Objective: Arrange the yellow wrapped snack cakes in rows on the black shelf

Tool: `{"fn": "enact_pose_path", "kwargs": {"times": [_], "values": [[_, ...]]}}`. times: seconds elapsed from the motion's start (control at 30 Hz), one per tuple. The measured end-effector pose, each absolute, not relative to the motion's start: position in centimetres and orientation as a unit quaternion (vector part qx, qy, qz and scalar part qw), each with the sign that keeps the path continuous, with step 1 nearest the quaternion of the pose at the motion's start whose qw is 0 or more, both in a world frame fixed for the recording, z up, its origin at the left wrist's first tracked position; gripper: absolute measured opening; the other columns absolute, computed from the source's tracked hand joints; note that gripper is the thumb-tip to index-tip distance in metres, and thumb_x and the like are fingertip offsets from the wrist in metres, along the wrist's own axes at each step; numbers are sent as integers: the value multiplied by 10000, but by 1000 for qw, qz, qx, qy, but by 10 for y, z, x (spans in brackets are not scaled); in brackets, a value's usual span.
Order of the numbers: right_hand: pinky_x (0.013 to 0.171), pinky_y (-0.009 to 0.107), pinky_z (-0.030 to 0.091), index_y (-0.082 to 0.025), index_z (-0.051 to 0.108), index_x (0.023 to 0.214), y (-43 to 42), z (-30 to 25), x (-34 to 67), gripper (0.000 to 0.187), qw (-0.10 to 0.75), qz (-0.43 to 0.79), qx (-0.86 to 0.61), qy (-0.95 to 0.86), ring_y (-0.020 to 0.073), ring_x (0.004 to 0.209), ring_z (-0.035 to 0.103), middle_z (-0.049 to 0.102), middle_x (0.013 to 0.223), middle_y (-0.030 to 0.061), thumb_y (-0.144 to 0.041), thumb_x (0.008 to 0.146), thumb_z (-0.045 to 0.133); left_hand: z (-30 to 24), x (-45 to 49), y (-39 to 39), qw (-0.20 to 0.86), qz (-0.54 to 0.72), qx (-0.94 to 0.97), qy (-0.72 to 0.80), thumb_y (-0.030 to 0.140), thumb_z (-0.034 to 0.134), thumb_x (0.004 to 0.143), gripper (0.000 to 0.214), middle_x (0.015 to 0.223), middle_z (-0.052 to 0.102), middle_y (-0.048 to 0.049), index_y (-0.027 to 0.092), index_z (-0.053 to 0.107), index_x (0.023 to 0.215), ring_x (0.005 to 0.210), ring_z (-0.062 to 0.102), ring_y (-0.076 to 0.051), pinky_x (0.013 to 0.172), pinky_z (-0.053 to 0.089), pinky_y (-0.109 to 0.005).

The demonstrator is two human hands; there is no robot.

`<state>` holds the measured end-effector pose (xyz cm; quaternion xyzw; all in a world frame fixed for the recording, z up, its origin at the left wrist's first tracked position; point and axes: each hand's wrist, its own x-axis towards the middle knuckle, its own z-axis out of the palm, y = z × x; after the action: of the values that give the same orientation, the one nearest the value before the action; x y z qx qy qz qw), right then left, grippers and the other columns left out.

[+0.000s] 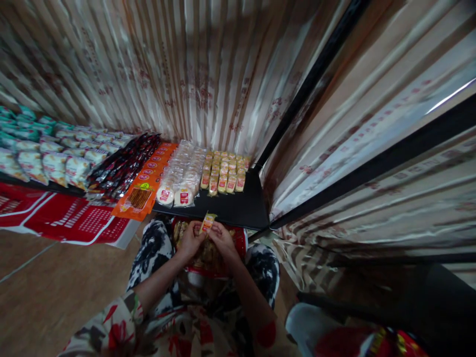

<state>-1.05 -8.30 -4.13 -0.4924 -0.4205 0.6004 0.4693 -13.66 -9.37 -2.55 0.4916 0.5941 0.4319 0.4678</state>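
Observation:
Between both hands, above a red container, is a small yellow snack packet point(207, 223) with a red label. My left hand point(191, 239) pinches its left side, and my right hand point(221, 237) grips it from the right. Below them the red container point(241, 241) sits between my knees, filled with more yellowish wrapped packets point(208, 259). Beyond my hands, similar yellow packets point(222, 184) stand in rows on a black shelf point(238, 206). To their left lie rows of clear-wrapped round white snacks point(184, 196).
Farther left along the shelf are an orange snack bag point(145, 181), dark shiny packets point(122, 168), white packets point(55, 166) and green packets point(22, 131). A red printed sheet point(74, 218) hangs at the shelf front. Striped curtains point(193, 64) and black metal bars point(357, 163) bound the back and right.

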Motion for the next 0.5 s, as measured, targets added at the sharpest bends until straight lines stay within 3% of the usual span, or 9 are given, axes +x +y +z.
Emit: {"fn": "enact_pose_path", "kwargs": {"times": [0.13,0.33,0.5], "values": [[786,319,497,-195,571,957,-60,-33,-13,321,485,546,-503,-462,170,804,642,682,899,48,-324,668,620,-13,-133,-80,405,423,536,608,234,537,733,240,909,608,-63,145,504,954,796,595,-159,762,488,-323],[733,291,511,-207,547,1029,-7,-27,-18,298,506,424,-541,-522,146,755,628,672,881,32,-295,744,549,-7,-132,-65,210,424,612,634,123,435,757,302,1048,538,-95,156,526,1043,980,539,-197,896,445,-379],[694,281,511,-198,525,1022,28,-20,-28,284,484,332,-585,-560,144,741,616,656,899,39,-293,755,536,-23,-130,-42,238,464,634,571,96,357,783,385,1184,516,-121,137,493,1140,1105,498,-194,967,419,-385]]}}
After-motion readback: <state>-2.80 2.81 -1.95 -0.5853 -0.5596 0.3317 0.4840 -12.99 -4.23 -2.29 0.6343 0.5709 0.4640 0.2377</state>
